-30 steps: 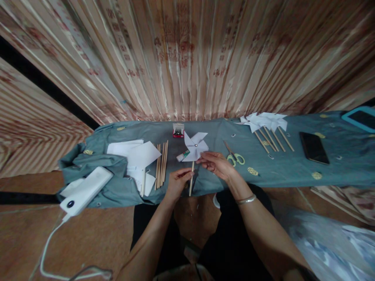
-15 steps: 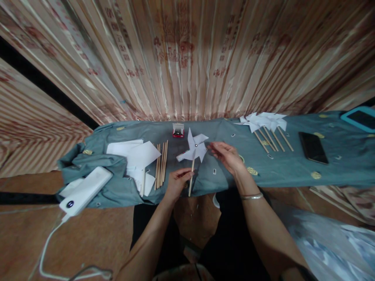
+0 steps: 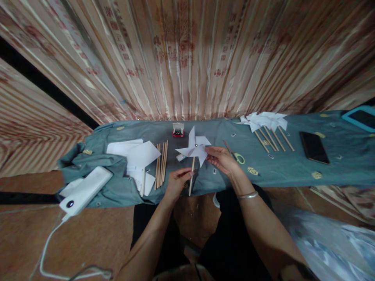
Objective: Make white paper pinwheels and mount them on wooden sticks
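My left hand (image 3: 177,181) is closed round the wooden stick (image 3: 191,180) of a white paper pinwheel (image 3: 193,147), holding it upright over the blue-grey cloth (image 3: 293,164). My right hand (image 3: 221,159) reaches in from the right and its fingertips pinch or touch a blade at the pinwheel's right side. A silver pin shows at the wheel's centre. A small white glue stick (image 3: 181,157) lies just behind the pinwheel, partly hidden by it.
Left of my hands lie several wooden sticks (image 3: 161,163) and white paper sheets (image 3: 133,154). A red pin box (image 3: 178,130) sits at the back. Green-handled scissors (image 3: 236,155), finished pinwheels (image 3: 265,123), a black phone (image 3: 313,147) and a white power bank (image 3: 86,189) are around.
My right hand moved off to the right, then came back to the pinwheel's right blade. The wheel has turned, its blades pointing differently. My left hand kept hold of the stick.
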Demonstrator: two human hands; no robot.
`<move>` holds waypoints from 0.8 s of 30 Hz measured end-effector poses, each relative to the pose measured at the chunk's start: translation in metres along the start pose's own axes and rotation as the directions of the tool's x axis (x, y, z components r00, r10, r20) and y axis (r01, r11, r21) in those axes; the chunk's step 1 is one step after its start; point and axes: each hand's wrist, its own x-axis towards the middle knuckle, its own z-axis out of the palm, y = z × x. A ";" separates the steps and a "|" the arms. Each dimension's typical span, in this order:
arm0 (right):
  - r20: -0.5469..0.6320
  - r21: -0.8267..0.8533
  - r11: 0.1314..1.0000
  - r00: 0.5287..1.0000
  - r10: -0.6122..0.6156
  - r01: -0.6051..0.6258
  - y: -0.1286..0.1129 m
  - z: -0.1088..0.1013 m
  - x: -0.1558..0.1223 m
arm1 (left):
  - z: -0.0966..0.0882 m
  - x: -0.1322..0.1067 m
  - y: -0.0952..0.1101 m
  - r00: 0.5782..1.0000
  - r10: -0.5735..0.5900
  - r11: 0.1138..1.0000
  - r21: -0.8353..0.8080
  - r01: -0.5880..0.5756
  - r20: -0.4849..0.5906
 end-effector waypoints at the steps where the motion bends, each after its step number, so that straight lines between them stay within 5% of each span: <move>1: 0.009 0.007 1.000 1.000 0.008 -0.008 0.000 0.001 -0.001 | 0.000 0.000 0.000 1.000 0.001 1.000 0.006 -0.001 -0.001; 24: 0.168 -0.144 0.988 0.983 0.076 -0.051 0.006 0.014 -0.014 | 0.001 -0.001 0.002 1.000 0.004 1.000 -0.007 -0.004 0.006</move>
